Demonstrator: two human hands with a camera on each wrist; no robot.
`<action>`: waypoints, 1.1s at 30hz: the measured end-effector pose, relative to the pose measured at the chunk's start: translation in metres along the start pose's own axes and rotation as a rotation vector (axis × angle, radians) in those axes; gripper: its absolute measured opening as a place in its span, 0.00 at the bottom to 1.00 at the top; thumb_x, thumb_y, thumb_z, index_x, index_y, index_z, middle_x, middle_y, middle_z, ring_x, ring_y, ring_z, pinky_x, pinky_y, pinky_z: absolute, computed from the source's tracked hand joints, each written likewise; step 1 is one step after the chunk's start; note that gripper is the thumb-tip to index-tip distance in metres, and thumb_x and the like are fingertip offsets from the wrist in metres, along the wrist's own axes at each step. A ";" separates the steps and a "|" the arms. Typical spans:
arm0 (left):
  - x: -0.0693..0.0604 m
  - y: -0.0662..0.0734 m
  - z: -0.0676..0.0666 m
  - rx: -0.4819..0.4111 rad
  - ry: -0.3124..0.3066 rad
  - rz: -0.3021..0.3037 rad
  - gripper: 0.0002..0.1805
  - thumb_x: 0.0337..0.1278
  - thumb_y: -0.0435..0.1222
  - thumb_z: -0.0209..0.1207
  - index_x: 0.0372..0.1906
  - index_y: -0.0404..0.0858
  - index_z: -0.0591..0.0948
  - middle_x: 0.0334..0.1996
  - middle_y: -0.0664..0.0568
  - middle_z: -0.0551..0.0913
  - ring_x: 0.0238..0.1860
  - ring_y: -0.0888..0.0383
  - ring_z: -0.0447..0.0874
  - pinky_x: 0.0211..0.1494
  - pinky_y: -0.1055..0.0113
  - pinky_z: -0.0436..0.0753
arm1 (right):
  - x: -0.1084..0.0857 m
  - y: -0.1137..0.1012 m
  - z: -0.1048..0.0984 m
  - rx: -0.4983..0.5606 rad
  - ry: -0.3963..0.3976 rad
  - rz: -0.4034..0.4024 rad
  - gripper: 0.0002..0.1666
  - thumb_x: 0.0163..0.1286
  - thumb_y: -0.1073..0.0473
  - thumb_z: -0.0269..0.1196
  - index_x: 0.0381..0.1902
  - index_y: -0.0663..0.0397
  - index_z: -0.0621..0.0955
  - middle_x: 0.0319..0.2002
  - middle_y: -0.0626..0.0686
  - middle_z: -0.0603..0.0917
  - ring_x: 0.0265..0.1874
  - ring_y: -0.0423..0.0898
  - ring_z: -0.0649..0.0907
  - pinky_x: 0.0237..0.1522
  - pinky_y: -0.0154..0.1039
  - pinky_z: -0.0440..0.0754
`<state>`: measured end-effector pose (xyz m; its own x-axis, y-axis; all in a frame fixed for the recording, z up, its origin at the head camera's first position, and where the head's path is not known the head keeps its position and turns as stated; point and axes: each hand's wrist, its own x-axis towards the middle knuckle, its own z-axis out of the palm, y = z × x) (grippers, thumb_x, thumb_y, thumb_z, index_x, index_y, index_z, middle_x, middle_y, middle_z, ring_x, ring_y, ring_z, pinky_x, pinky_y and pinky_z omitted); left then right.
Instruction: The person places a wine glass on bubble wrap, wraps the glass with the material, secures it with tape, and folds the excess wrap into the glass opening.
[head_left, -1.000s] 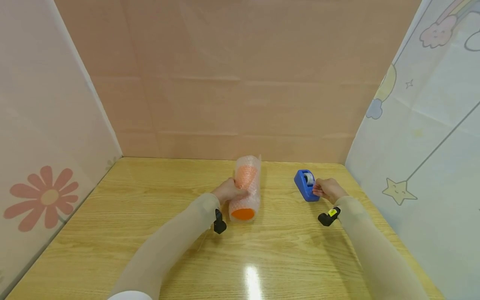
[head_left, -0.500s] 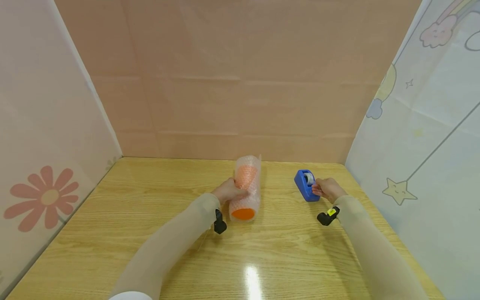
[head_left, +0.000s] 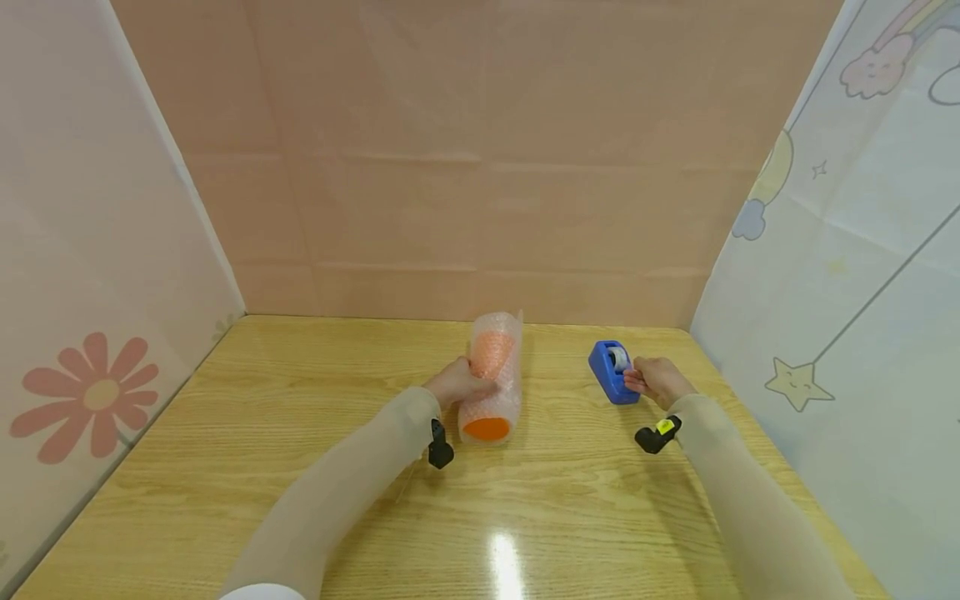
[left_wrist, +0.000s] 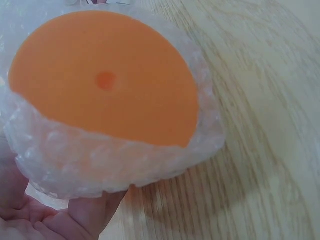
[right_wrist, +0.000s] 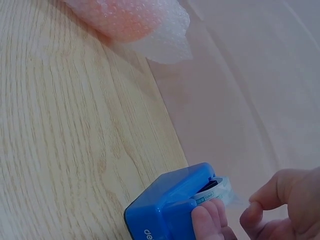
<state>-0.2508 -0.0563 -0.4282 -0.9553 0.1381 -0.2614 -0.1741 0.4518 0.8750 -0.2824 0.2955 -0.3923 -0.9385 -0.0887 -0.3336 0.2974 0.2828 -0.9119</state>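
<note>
My left hand (head_left: 459, 382) grips the side of a bubble-wrapped bundle (head_left: 510, 387) on the table. Through the bubble wrap (left_wrist: 75, 170) shows an orange object (left_wrist: 145, 95) with a round end and a small dimple in it; its full shape is veiled. Over at the right, my right hand (head_left: 658, 379) is at the front of a blue tape dispenser (head_left: 604, 377). In the right wrist view its thumb and index finger pinch the end of the clear tape (right_wrist: 236, 201) coming off the roll, while other fingers touch the dispenser.
A wood-grain table (head_left: 337, 350) lies under everything, with a plain pinkish-brown backdrop (head_left: 480, 208) behind it. Pale printed panels stand at the left (head_left: 67, 208) and right (head_left: 862, 275). The right panel is close to the right forearm.
Almost nothing differs. My left hand stays on the bundle, and my right hand stays at the tape dispenser with only tiny shifts of the fingers and wrist.
</note>
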 end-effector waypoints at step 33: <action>0.003 -0.002 0.000 0.011 -0.005 -0.005 0.43 0.52 0.44 0.68 0.67 0.31 0.60 0.59 0.40 0.70 0.55 0.48 0.74 0.63 0.53 0.73 | -0.003 0.015 -0.013 -0.056 -0.034 0.028 0.15 0.74 0.60 0.44 0.46 0.68 0.70 0.31 0.48 0.78 0.28 0.38 0.79 0.39 0.31 0.83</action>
<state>-0.2536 -0.0564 -0.4310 -0.9532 0.1405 -0.2678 -0.1760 0.4624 0.8690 -0.2772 0.3125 -0.4020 -0.9232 -0.1116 -0.3678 0.3127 0.3386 -0.8875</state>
